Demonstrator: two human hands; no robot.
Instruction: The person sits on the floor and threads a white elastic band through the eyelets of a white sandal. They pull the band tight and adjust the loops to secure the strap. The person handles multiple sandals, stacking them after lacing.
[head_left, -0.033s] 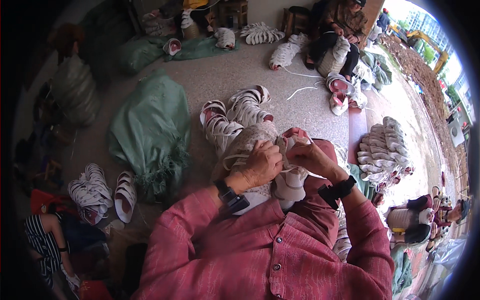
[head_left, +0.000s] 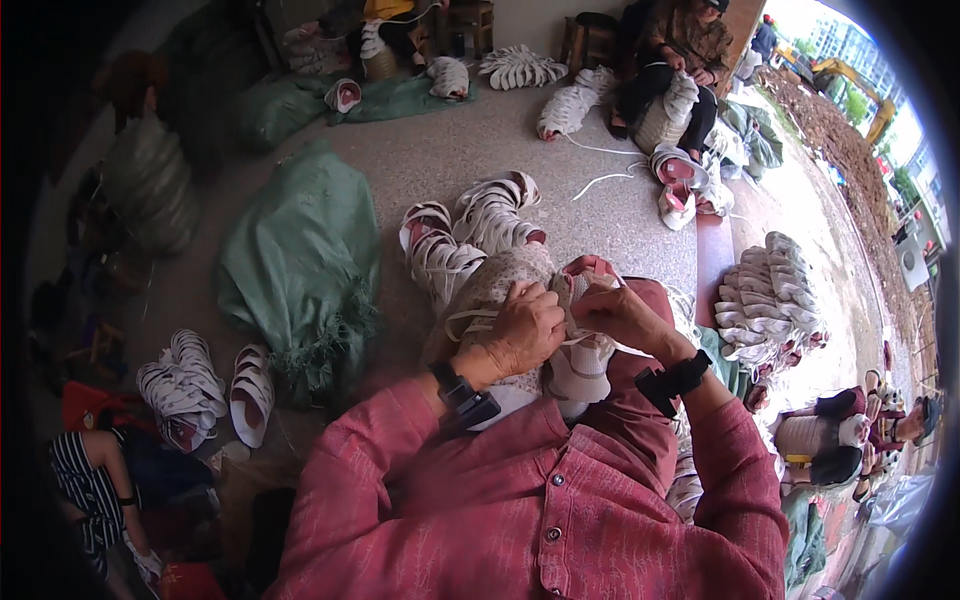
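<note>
On my lap lies a whitish shoe upper (head_left: 580,372) with a pink lining, its heel end toward me. My left hand (head_left: 530,328) is closed at the upper's left edge, fingertips pinched together. A pale shoelace (head_left: 468,316) loops out to the left of that hand. My right hand (head_left: 618,314) is closed over the upper's opening, thumb and fingers pinched on a lace; the exact spot is hidden by the fingers. Beneath them is a floral-patterned cloth (head_left: 515,268) over my leg. Two rows of nested white shoe uppers (head_left: 497,212) stand just beyond my knees.
A green sack (head_left: 300,240) lies to the left, with stacked uppers (head_left: 184,385) nearer me. A large pile of uppers (head_left: 768,300) sits at right. Beyond, a seated person (head_left: 688,50) handles uppers. Loose laces (head_left: 605,182) trail on the floor. Another person's striped clothing (head_left: 75,480) shows lower left.
</note>
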